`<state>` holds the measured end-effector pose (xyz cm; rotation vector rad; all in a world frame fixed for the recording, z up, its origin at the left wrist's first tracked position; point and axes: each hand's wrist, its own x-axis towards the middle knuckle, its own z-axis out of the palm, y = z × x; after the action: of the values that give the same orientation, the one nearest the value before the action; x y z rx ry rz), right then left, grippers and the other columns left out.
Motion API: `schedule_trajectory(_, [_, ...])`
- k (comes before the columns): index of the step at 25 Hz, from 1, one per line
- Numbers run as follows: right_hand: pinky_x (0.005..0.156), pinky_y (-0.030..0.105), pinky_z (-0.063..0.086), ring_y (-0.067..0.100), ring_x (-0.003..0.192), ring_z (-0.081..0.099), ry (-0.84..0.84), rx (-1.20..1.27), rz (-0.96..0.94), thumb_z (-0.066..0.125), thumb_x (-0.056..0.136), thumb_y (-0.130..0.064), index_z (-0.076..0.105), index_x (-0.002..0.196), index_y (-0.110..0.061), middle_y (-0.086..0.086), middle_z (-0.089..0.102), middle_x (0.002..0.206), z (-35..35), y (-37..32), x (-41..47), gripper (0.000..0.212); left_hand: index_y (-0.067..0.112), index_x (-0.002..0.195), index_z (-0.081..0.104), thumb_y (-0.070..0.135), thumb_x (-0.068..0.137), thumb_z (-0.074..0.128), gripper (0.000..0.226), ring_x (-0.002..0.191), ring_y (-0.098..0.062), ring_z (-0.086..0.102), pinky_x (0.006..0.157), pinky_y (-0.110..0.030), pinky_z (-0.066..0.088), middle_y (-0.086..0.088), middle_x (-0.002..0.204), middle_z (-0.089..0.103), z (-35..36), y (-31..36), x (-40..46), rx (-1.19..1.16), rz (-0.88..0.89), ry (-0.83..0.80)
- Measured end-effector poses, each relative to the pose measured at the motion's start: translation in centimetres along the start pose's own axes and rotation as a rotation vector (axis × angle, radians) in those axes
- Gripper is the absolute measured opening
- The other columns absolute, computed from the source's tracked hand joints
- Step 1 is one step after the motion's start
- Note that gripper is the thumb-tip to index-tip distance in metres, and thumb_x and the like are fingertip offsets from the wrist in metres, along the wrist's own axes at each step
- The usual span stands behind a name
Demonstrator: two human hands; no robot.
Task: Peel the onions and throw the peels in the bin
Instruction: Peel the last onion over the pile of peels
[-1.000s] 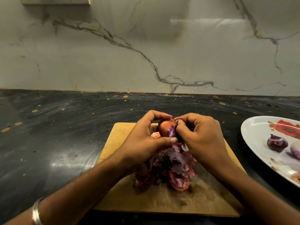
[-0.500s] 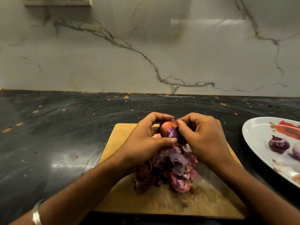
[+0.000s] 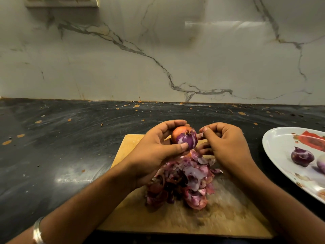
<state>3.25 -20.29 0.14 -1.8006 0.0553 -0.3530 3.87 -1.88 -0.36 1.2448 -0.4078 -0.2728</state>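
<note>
Head view. The left hand (image 3: 154, 152) held a partly peeled onion (image 3: 184, 139) above the far end of a wooden cutting board (image 3: 175, 221), fingers curled over its far side and thumb pressed on its near side. The onion showed orange-brown skin on its left part and bare purple flesh with white streaks on its right. The right hand (image 3: 226, 147) sat just right of the onion, thumb and forefinger pinched on a small pale strip of peel (image 3: 201, 135) that reached toward the onion's right edge; whether the strip was attached there could not be told. The remaining fingers of that hand were curled.

Below the hands, a heap of purple and pink peels (image 3: 186, 182) lay on the middle of the board, partly under the left wrist. The board rested on a dark table (image 3: 52, 147) flecked with small orange bits. A metal bangle (image 3: 37, 232) circled the left wrist at the near left.

At the right edge, a white plate (image 3: 277, 152) with a red floral print carried a peeled purple onion (image 3: 302, 157), and a second one (image 3: 321, 163) cut off by the frame edge. A veined marble wall (image 3: 158, 59) rose behind the table, with a switch panel (image 3: 61, 1) at the top left.
</note>
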Motion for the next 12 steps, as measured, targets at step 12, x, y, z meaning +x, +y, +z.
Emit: schedule_trajectory(12, [0.066, 0.031, 0.061, 0.012, 0.077, 0.072, -0.195, -0.074, -0.194, 0.060, 0.097, -0.026, 0.073, 0.105, -0.024, -0.003, 0.074, 0.091, -0.3, -0.7, -1.0, 0.015, 0.017, 0.120, 0.066, 0.003, 0.061, 0.081, 0.062, 0.100, -0.028, 0.072, 0.075, -0.030, 0.060, -0.013, 0.119, 0.068, -0.7, -0.1, 0.2, 0.021, -0.025, 0.107])
